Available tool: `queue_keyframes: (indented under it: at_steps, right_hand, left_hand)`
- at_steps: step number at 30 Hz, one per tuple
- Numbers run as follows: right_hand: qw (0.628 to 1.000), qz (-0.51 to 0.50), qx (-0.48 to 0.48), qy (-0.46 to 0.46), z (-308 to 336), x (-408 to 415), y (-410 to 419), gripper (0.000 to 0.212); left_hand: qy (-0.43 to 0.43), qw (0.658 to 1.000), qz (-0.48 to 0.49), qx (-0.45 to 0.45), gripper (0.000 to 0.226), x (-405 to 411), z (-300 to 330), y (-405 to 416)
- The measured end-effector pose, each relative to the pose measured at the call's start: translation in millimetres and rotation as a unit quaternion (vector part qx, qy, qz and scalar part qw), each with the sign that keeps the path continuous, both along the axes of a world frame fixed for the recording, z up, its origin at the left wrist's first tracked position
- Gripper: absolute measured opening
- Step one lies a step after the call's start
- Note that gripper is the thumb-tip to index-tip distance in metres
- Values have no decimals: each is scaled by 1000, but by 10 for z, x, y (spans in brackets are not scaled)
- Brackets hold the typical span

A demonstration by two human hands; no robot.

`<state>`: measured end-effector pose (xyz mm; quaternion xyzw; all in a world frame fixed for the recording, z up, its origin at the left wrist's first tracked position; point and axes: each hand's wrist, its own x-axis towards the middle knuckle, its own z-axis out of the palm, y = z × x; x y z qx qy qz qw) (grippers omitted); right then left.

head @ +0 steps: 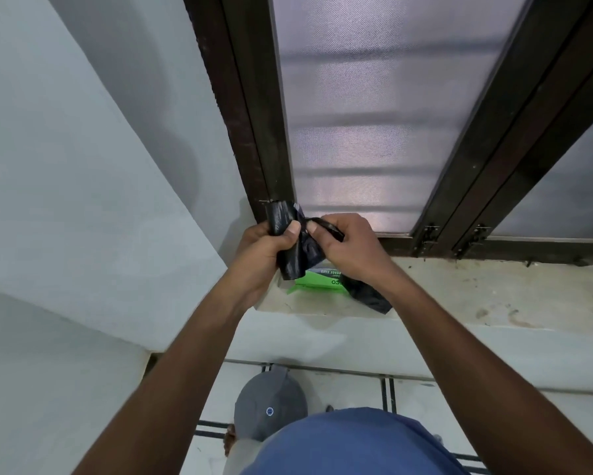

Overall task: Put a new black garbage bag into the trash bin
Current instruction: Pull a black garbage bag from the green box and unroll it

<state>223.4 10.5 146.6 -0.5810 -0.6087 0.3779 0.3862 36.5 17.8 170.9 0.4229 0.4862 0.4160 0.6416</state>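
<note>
A folded black garbage bag [296, 250] is held up in front of the window, above the sill. My left hand [264, 250] grips its left side, thumb pressed on top. My right hand [348, 248] pinches a thin strip of the same bag at its upper edge. Under my hands, on the sill, lies a green pack of garbage bags [317, 282] with more black bag material [370, 296] trailing from it to the right. The grey trash bin [269, 402], lid closed, stands on the floor below, close to my body.
A stone window sill [476, 296] runs to the right. The dark-framed window [391, 114] with frosted glass rises behind it. A white wall [82, 183] closes in on the left. The floor [349, 389] is pale tile with dark lines.
</note>
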Motion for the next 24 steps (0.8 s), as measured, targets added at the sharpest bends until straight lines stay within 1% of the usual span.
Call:
queue_keyframes:
  at_steps: [2,4,6,7,8,10,12,16,19,24]
  right_hand:
    - [999,-20,3,30,-42,-54,-11,48]
    - [995,-21,-13,93,-51,-90,-15,51]
    - [983,-15,-21,184,-59,-114,-16,57]
    - [978,-12,-17,209,-66,-123,-22,62]
    - [977,-11,-11,214,-67,-133,-29,68]
    - [983,-13,7,186,-66,-147,-58,75]
    - [987,-19,31,154,-81,-155,-83,72]
    - [993,-42,81,77,-120,-172,-112,58]
    - [992,-45,98,67,-113,-180,-109,48]
    - [992,-36,114,40,-215,-208,-14,45]
  left_hand:
    - [-1,1000,17,2,39,16,9,20]
    - [1,1000,21,7,32,26,-2,38]
    - [4,1000,18,11,25,36,-7,47]
    - [3,1000,16,12,24,41,-2,46]
    - [1,1000,15,15,25,52,11,42]
    - [5,1000,15,20,30,77,44,28]
    - [12,1000,17,24,34,95,54,18]
    - [33,999,26,34,21,107,44,-3]
    - [40,997,45,42,16,111,69,-19]
    - [70,993,82,51,13,105,62,-38]
